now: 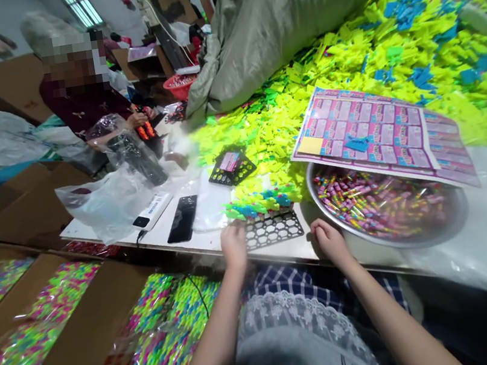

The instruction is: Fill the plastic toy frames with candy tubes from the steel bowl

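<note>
Lace-edged garment (293, 327), nearest. Left hand (234, 243), at black grid (273, 231); opening and hold, I cannot tell. Right hand (327, 238), loosely closed beside basin (457, 210), hold unclear. Grid, near counter (281, 252) edge: one careless pull could drag it off.

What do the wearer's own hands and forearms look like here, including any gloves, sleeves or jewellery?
The left hand and right hand are ungloved, and both forearms are uncovered, with no sleeve over them in view. Neither wrist shows a watch, bracelet or cable. The fingers are too small and blurred to rule out rings or nail polish.
</note>
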`<state>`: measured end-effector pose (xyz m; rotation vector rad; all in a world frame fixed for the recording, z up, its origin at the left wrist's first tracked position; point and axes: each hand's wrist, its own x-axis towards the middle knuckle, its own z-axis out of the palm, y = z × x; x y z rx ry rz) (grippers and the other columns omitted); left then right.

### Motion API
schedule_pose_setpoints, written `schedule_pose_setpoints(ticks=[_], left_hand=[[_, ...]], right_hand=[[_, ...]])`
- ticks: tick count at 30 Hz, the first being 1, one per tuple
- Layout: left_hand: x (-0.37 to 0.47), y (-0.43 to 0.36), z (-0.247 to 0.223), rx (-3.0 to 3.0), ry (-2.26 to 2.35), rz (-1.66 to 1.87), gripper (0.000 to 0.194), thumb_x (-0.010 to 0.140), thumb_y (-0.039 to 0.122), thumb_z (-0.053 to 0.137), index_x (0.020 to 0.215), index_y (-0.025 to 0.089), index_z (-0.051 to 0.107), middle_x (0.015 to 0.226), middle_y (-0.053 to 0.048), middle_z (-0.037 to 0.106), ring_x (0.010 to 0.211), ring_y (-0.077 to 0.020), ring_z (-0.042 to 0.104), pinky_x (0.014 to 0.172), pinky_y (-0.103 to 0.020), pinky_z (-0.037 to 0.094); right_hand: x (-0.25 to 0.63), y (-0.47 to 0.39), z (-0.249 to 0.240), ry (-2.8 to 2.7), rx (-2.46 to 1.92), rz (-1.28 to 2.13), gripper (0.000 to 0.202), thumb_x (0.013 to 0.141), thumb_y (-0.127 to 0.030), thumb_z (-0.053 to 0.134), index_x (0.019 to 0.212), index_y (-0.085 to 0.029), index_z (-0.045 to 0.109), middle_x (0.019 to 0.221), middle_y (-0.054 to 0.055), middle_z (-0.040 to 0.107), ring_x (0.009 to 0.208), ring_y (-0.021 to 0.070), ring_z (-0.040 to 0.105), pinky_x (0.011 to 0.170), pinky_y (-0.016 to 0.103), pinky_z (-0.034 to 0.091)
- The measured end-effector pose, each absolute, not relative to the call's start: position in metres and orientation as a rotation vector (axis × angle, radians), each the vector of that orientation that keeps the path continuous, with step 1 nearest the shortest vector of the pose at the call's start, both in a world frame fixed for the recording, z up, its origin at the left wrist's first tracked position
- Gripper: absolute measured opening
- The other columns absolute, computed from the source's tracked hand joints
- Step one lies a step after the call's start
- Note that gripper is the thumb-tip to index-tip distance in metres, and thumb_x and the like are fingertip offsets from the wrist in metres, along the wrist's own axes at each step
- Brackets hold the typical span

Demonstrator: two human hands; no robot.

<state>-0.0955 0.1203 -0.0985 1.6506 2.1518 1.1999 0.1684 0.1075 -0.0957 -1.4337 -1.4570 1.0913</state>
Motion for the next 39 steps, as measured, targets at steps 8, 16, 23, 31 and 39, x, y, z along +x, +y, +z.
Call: schedule_pose_setpoints(ticks=[8,16,23,31,39], left_hand=[[-0.104,0.124,-0.095,1.848,2.135,1.032,0.020,0.079,0.031,0.050,0.071,0.019,0.062,0.070,-0.007,0.059,0.074,-0.0208,0.053,0.069,-0.030,0.038],[-0.109,0.125,-0.093,1.920,2.073,0.942,0.020,0.080,0.030,0.048,0.078,0.019,0.064,0.078,-0.008,0.063,0.080,-0.0209,0.055,0.074,-0.031,0.040],[-0.117,0.131,-0.097,1.833,2.059,1.037,0.019,0.076,0.034,0.050,0.070,0.017,0.059,0.070,-0.006,0.059,0.070,-0.0210,0.055,0.062,-0.029,0.039],[-0.123,0.134,-0.090,1.748,1.958,1.093,0.020,0.070,0.038,0.054,0.070,0.019,0.059,0.061,-0.001,0.055,0.061,-0.0185,0.052,0.056,-0.028,0.039],[-0.094,0.103,-0.071,1.526,2.012,1.368,0.023,0.079,0.030,0.037,0.083,0.018,0.056,0.077,-0.005,0.057,0.072,-0.0188,0.054,0.070,-0.032,0.044]], right_hand=[[0.168,0.108,-0.093,-1.567,-1.479,1.047,0.017,0.078,-0.024,0.029,0.070,-0.022,0.045,0.054,-0.003,0.046,0.053,0.0148,0.047,0.052,0.023,0.036],[0.155,0.096,-0.073,-1.819,-1.563,0.942,0.017,0.077,-0.021,0.036,0.069,-0.022,0.051,0.063,0.002,0.058,0.062,0.0180,0.054,0.058,0.025,0.036],[0.177,0.080,0.013,-2.002,-1.650,0.631,0.030,0.082,-0.022,0.038,0.102,-0.029,0.058,0.088,0.003,0.068,0.080,0.0212,0.061,0.067,0.027,0.038],[0.232,0.122,0.000,-2.082,-1.947,0.640,0.034,0.089,-0.037,0.034,0.102,-0.020,0.060,0.097,0.010,0.066,0.088,0.0231,0.060,0.072,0.030,0.040],[0.233,0.118,-0.006,-2.165,-1.875,0.651,0.045,0.090,-0.046,0.031,0.119,-0.021,0.053,0.116,0.012,0.055,0.111,0.0255,0.047,0.093,0.036,0.032]])
